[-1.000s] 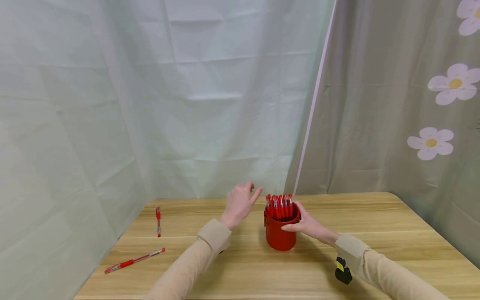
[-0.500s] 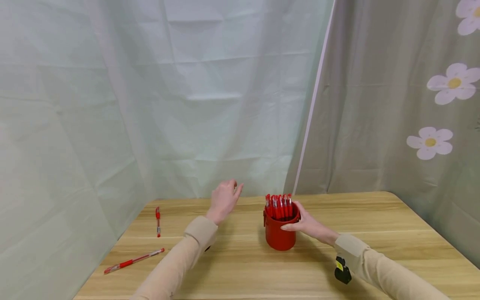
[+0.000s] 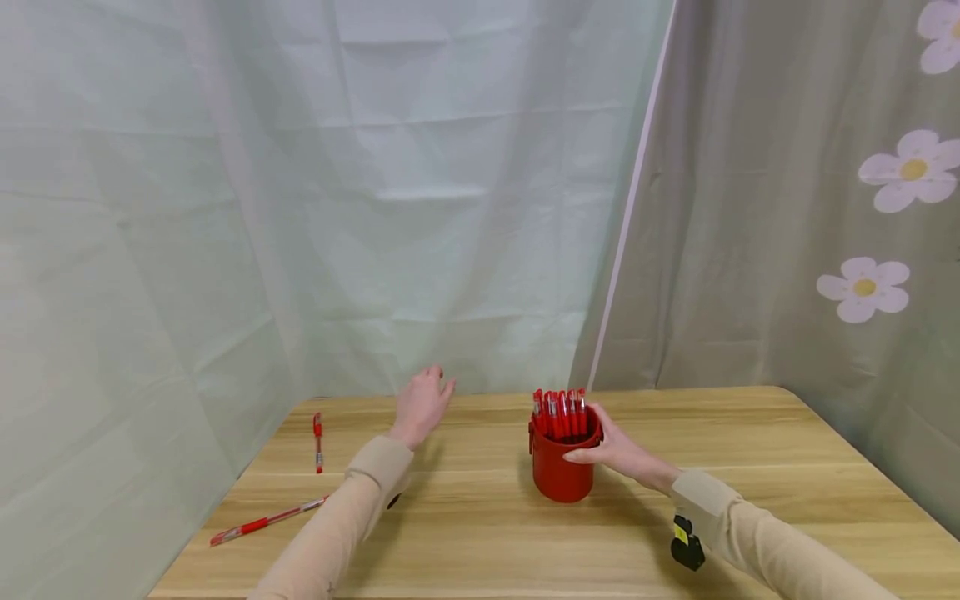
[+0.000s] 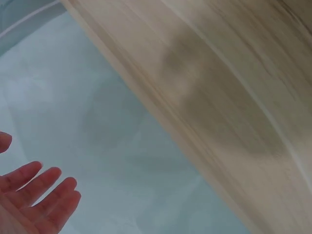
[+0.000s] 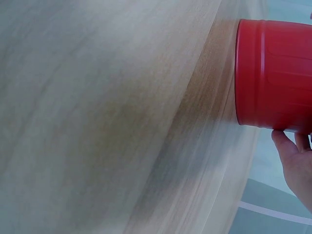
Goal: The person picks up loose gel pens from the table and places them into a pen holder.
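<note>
A round red pen holder [image 3: 562, 471] stands upright on the table, with several red-capped pens [image 3: 559, 414] bunched in it. My right hand [image 3: 622, 450] grips its right side at the rim, thumb across the front; in the right wrist view the fingers touch the red wall [image 5: 278, 73]. My left hand [image 3: 422, 407] is raised over the far part of the table, left of the holder, and holds nothing. Its fingers [image 4: 44, 195] are spread and relaxed in the left wrist view. Two red pens lie on the left: one near the back [image 3: 318, 442], another nearer the front [image 3: 258, 524], partly behind the left sleeve.
The wooden table [image 3: 480, 550] ends at a back edge close to a pale curtain [image 3: 420, 208]. A grey curtain with flowers [image 3: 750, 250] hangs at the right. A black device with a yellow label [image 3: 686, 543] is under the right sleeve.
My left hand has moved left, away from the pen holder, and its sleeve now covers the tip of the front pen. My right hand and the pen holder have stayed in place.
</note>
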The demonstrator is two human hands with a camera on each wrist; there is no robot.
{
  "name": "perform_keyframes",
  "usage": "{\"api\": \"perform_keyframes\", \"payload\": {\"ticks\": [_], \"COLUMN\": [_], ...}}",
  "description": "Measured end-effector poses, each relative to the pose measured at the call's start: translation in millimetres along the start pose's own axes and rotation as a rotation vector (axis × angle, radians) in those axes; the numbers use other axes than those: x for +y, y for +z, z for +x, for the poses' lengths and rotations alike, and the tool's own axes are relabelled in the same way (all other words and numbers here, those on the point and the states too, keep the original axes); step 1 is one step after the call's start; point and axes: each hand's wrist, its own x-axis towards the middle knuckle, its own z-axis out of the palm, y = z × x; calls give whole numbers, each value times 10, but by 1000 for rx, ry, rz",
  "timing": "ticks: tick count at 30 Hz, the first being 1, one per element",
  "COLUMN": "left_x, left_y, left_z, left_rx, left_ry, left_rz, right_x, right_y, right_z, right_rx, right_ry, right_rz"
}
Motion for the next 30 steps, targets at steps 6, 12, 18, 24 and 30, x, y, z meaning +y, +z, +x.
{"api": "perform_keyframes", "payload": {"ticks": [6,12,18,24,30], "left_x": [-254,-568,-844,-1044,-1224], "left_y": [-33,-52,-81,-136,-144], "left_z": [-12,-95,-178,-231,-299], "left_rx": [-42,-41,-42,-85,-76], "left_ry": [-91,-119,-185,-259,-321], "left_rz": [48,149,178,220,252], "right_x": [8,-13,-24,-6,8], "right_y": [-13,-12,-21,-30,-32], "right_z": [-7,-11,-25,-23,-17], "right_rx": [3,0,3,6,2], "right_ry": [-9,-22,-21,-11,-36], "right_rz": [-3,0,6,-8,5]}}
